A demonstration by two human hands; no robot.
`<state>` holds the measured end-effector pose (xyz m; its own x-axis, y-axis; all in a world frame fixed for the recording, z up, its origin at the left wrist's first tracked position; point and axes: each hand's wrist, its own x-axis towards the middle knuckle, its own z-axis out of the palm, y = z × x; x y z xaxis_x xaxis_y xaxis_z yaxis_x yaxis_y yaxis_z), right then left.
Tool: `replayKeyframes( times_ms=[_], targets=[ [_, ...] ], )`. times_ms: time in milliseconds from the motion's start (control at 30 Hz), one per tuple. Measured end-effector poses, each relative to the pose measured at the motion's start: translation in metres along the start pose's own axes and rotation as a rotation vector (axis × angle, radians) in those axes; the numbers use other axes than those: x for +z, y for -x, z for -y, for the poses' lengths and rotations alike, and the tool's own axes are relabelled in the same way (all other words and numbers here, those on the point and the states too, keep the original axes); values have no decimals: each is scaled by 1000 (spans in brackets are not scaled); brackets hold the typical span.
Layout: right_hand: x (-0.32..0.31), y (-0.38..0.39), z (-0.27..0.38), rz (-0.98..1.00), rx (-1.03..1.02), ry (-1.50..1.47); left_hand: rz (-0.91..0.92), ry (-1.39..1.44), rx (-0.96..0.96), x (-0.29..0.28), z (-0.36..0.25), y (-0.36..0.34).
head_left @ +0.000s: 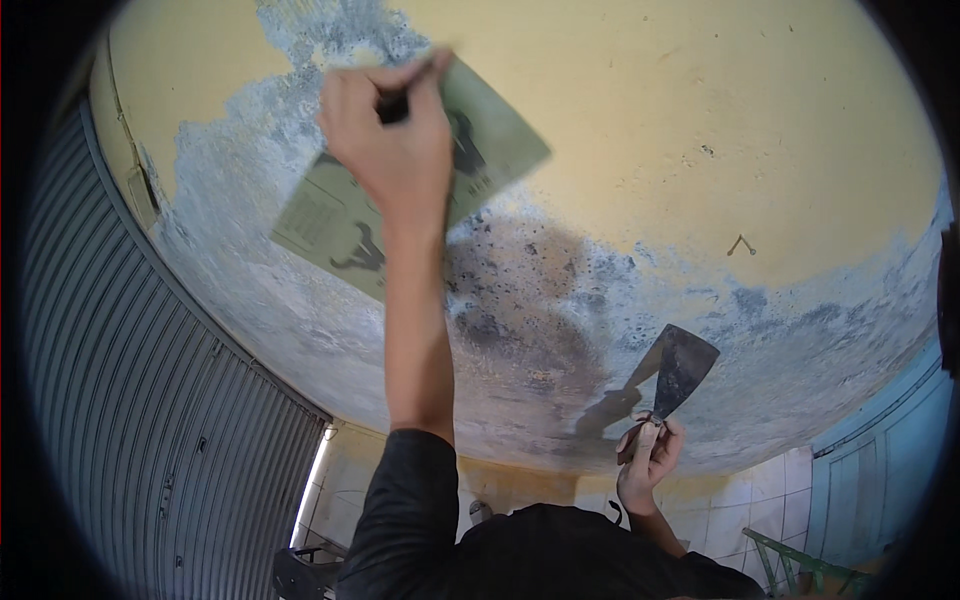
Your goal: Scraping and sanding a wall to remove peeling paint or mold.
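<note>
My left hand (pixel 385 125) is raised high in front of the wall, thumb and fingers pinched at the upper edge of a sheet of sandpaper (pixel 500 130). Its olive-green back with dark printed shapes faces me, and my wrist hides its middle. The fingertips are slightly blurred. Low on the right, my right hand (pixel 652 462) grips a putty knife (pixel 686 372) by the handle, its broad dark blade pointing up. Behind both hands stands a yellow wall (pixel 640 110) with worn grey-blue patches (pixel 300 260) and dark mottled stains (pixel 520 290).
A ribbed metal shutter (pixel 120 370) runs along the left. To the right is a light blue door (pixel 870 480). Two small nails (pixel 740 243) stick out of the wall. White tiles (pixel 725 510) lie below, near a green metal frame (pixel 800 562) and a dark object (pixel 300 572).
</note>
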<state>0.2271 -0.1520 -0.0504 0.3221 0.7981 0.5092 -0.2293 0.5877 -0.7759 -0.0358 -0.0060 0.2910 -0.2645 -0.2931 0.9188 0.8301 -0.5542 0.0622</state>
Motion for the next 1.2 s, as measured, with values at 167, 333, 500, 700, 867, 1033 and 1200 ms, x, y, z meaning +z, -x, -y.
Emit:
replayKeyframes(
  times_ms=[167, 333, 500, 700, 867, 1033, 1200],
  targets=[
    [-4, 3, -6, 15, -10, 41, 118, -15, -58, -9, -15, 36],
    [-6, -2, -7, 46, -38, 42, -4, 52, 30, 7, 0, -27],
    [-11, -5, -6, -6, -26, 2, 99, -52, 76, -10, -15, 35],
    [-6, -2, -2, -13, -5, 10, -8, 4, 51, 9, -2, -23],
    [-8, -2, -5, -5, -8, 18, 65, -45, -2, -1, -10, -1],
    [-15, 2, -12, -9, -28, 78, 103, 15, -4, -6, -19, 35],
    [-7, 2, -7, -27, 16, 37, 4, 9, 39, 9, -5, -17]
  ],
)
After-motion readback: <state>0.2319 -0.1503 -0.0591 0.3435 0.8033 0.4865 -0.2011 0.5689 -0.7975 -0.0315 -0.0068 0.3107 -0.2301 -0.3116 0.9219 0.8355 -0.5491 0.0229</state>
